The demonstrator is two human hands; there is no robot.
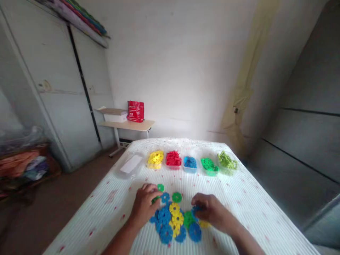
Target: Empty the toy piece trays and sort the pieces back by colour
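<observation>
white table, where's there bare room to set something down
Bare tabletop lies right of the right hand, and left of the left hand, nearer than the white card. Crowded: between the hands with discs, and along the far row of tubs.

Smooth plastic discs [166, 214], ribbed table cover [106, 209]

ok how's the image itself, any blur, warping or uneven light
Head view: wall brightest around the middle, right side darker, right hand partly shaded; head view: wide-angle warp, grey panels leaning at left; head view: soft detail overall, smaller print on the red bag unreadable.
</observation>
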